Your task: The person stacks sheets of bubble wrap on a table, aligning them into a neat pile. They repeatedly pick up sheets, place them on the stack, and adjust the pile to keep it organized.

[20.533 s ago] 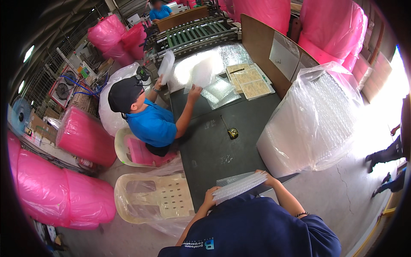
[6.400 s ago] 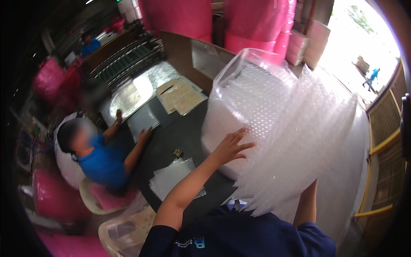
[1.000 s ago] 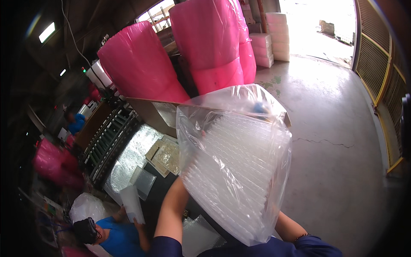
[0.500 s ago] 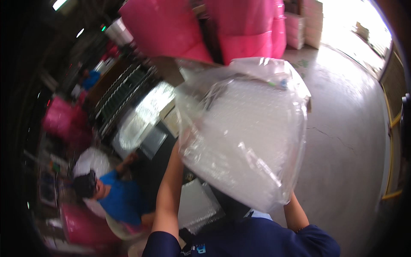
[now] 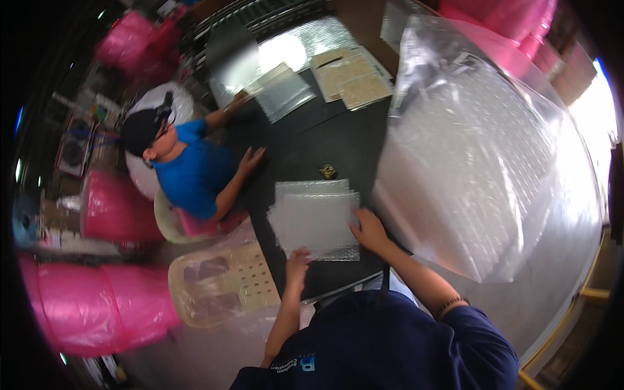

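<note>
Workshop, dark matte surface (image 5: 312, 146) in the middle, pink plastic-wrapped rolls (image 5: 104, 305) along the left, more at upper right. Big clear plastic bag packed with white bubble-wrap sheets (image 5: 468, 156) takes up the right side, hiding part of the surface's right edge. Small round yellow-and-black tape measure (image 5: 328, 171) just beyond the stack of clear square bubble-wrap sheets (image 5: 315, 224), which lies flat at the surface's near end. Tan paper sheets (image 5: 364, 88) and shiny silver bubble sheeting (image 5: 318, 39) farther back. Co-worker in blue shirt and black cap (image 5: 192, 162) at the left side; cream plastic chair with a holed seat (image 5: 257, 260) nearer.

Stack: roughly square, no clear long axis; sides run across and away from the person, layers slightly fanned, some jutting left.

Left hand (image 5: 298, 265) at near-left edge, fingers partly curled; grip unclear. Right hand (image 5: 370, 231) at right edge, loosely open, thumb apart from fingers, nothing clasped.

Fingertip contact hard to make out, blur. Green-roller conveyor (image 5: 247, 16) cut off at top.
</note>
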Demonstrator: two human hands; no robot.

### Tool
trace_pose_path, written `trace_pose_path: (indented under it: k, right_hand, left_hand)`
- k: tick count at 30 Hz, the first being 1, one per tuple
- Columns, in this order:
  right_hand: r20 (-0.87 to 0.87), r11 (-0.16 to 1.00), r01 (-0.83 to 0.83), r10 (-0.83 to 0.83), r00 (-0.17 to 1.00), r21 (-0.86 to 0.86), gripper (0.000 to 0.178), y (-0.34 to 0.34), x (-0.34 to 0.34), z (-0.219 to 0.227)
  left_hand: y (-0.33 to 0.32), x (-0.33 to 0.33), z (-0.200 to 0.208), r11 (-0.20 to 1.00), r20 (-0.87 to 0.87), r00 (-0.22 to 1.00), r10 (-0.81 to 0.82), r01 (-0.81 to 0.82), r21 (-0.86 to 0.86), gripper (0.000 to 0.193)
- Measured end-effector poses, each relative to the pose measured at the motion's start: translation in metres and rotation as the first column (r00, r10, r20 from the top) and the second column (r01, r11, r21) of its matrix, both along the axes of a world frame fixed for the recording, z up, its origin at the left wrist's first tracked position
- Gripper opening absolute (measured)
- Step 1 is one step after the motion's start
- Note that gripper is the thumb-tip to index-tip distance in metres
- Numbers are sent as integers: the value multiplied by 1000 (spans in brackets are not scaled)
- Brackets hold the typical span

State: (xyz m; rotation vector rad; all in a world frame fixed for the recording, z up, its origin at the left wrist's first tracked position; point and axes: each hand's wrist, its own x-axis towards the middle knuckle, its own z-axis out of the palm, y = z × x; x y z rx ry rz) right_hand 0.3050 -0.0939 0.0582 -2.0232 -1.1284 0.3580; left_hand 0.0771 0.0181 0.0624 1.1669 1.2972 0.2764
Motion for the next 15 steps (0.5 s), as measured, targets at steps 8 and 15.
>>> trace_pose_path:
  k: [8,15]
  right_hand:
    - [42,619,-334,512,858,-711,64,109,-3,-37]
    - [-533,123,-984,828,171,-125,42,89,-90,55]
  left_hand:
    - [-51,-17,3,894,233,970,69,44,-446,64]
    - [-63,-59,11,814,439,692,573,-422,-399,54]
